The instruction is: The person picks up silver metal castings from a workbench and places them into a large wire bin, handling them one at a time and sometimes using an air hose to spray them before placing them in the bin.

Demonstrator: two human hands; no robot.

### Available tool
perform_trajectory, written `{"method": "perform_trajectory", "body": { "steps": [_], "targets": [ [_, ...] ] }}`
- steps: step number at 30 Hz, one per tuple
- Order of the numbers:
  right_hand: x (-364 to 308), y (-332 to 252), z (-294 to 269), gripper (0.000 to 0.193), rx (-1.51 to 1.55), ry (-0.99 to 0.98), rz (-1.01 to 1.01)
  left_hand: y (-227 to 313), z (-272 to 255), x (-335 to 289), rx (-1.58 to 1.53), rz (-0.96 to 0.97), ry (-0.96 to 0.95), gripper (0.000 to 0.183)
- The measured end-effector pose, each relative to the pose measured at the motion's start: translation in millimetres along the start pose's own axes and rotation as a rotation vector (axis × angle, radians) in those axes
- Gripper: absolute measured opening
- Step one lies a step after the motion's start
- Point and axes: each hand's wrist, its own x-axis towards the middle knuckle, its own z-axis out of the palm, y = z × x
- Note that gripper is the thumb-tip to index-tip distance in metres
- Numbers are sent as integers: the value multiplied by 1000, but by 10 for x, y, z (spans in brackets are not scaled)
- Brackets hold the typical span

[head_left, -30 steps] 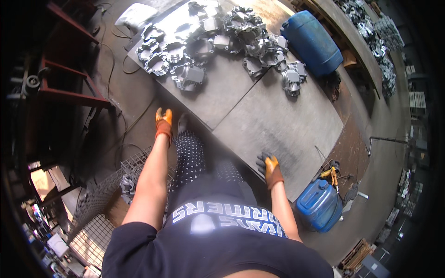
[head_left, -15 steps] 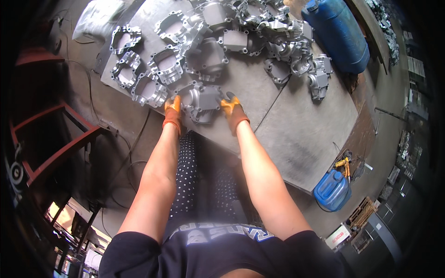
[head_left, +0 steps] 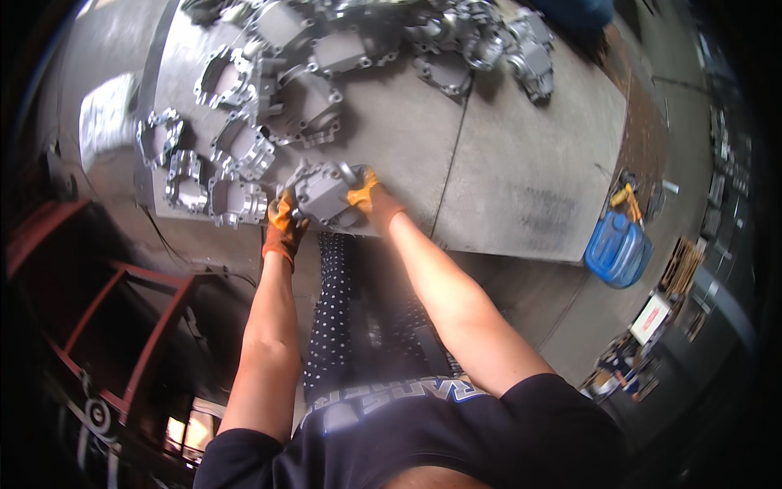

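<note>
Between my two hands a silver-grey cast metal housing is held at the near edge of the metal table. My left hand, in an orange and dark work glove, grips its left side. On the opposite side, the fingers of my gloved right hand are closed round the rim. A flat raised face of the housing shows; its underside is hidden. Just left of my left hand lies an open frame-shaped casting, with several similar ones beyond it.
More grey castings are heaped at the far side of the table, and another group sits at the far right. A blue jug stands off the right corner. Red metal framing is at the lower left.
My view has turned, shifting the table's contents leftward. The housing, flat on the table before, is now tilted between my hands, and my right hand has closed in on it.
</note>
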Motion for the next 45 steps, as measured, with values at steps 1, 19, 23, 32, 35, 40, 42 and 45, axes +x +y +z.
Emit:
{"method": "perform_trajectory", "body": {
  "steps": [1, 19, 23, 32, 35, 40, 42, 45],
  "targets": [
    [7, 98, -30, 61, -10, 18, -10, -1, -16, -51, -191, -86, 0, 75],
    [-3220, 104, -1922, 47, 920, 440, -686, 720, 3160, -1187, 707, 576, -1077, 37],
    [-3847, 781, -2237, 52, 1378, 558, -712, 486, 4334, -1917, 1534, 1404, -1562, 32],
    [-5103, 2438, -2181, 82, 1331, 1261, -1116, -1003, 5101, -3712, 996, -233, -1623, 62],
    [-5585, 2902, -1906, 68, 1295, 1501, -779, -1271, 5291, -4477, 1280, -244, -1676, 57],
    [-5997, 3868, -1239, 70, 2035, 1606, -579, -1618, 5505, -5060, 1449, -156, -1844, 67],
    [-6035, 4321, -802, 58, 1976, 1645, -194, -1683, 5527, -4853, 1423, -88, -1749, 69],
    [-5766, 4891, -279, 51, 2182, 1963, 139, -1583, 5491, -4148, 1602, -81, -1462, 60]
  ]
}}
